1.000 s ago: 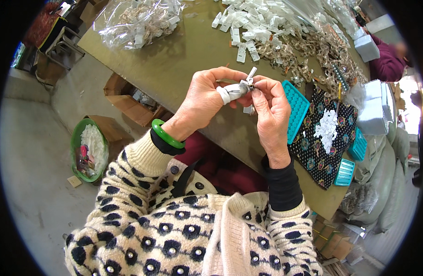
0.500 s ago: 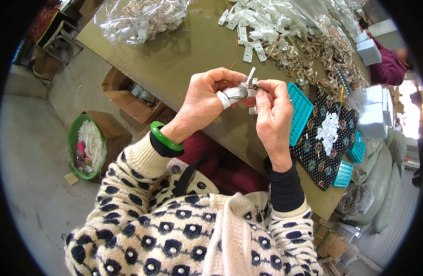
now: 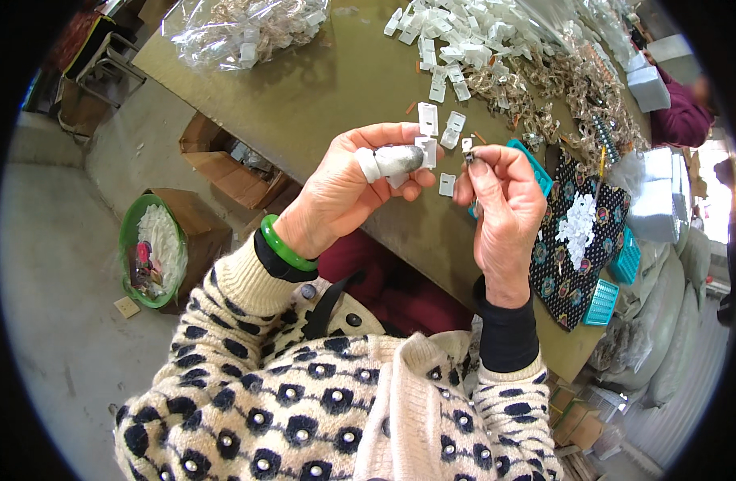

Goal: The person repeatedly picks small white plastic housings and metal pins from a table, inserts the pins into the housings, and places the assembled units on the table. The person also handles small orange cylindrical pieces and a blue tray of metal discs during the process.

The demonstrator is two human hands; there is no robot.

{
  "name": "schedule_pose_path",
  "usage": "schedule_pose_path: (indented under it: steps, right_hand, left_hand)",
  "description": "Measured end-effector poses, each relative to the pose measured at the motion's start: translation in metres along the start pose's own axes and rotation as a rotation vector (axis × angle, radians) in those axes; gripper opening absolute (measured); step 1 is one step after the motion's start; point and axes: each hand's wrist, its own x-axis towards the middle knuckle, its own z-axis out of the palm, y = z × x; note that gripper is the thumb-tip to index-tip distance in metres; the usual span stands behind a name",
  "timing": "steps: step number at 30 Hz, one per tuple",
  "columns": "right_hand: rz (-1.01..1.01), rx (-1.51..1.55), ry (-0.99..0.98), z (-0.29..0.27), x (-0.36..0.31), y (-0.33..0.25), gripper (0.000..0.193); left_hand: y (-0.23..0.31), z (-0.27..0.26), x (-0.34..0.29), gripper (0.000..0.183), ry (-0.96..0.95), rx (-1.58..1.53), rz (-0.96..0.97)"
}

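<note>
Left hand (image 3: 340, 184): closed on a white plastic piece (image 3: 429, 119), thumb against fingers. Piece reads as 2 rectangular leaves end to end, standing up out of the grip. Left thumb has a white wrap (image 3: 390, 162), smudged grey at the tip. Green bangle (image 3: 288, 244) on the wrist behind it.

Right hand (image 3: 508, 200): pinching a small part (image 3: 467, 146) between thumb and index fingertip, white on top, dark below. Too small to tell more. It sits just right of the left hand's piece, clear gap, not touching.

Around the grips: 2 loose white cases, 1 between the hands on the far side (image 3: 453, 130), 1 between them nearer the body (image 3: 447, 185). All over the olive table (image 3: 256, 104).

Beyond the grips: heap of white cases (image 3: 472, 36), running right into a heap of clear brownish pieces (image 3: 552, 96). Far left of the left grip: clear bag (image 3: 252, 36) of similar pieces.

Right of the right hand: teal tray (image 3: 538, 167), partly hidden behind the hand. Past it, dark patterned cloth (image 3: 556, 276) with a pile of small white parts (image 3: 577, 228) on top, then 2 teal baskets, 1 farther (image 3: 627, 258), 1 nearer (image 3: 600, 303), at its right edge.
</note>
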Motion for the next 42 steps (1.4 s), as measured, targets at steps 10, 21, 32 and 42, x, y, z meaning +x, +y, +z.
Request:
schedule_pose_path:
  steps: [10, 21, 32, 42]
  right_hand:
    - [0.048, 0.351, 0.054, -0.001, -0.029, -0.008, 0.007]
    - [0.224, 0.242, 0.057, -0.012, -0.042, -0.02, 0.005]
    - [-0.389, -0.432, 0.108, -0.002, -0.047, -0.006, 0.015]
    - [-0.806, -0.842, 0.124, 0.009, -0.045, 0.007, 0.027]
  left_hand:
    - [-0.023, 0.015, -0.009, 0.031, -0.004, 0.132, 0.042]
    - [-0.04, 0.028, -0.013, 0.027, -0.022, 0.248, 0.163]
    - [-0.04, 0.042, -0.017, 0.025, 0.054, 0.283, 0.233]
    - [-0.037, 0.047, -0.023, 0.02, 0.212, 0.459, 0.286]
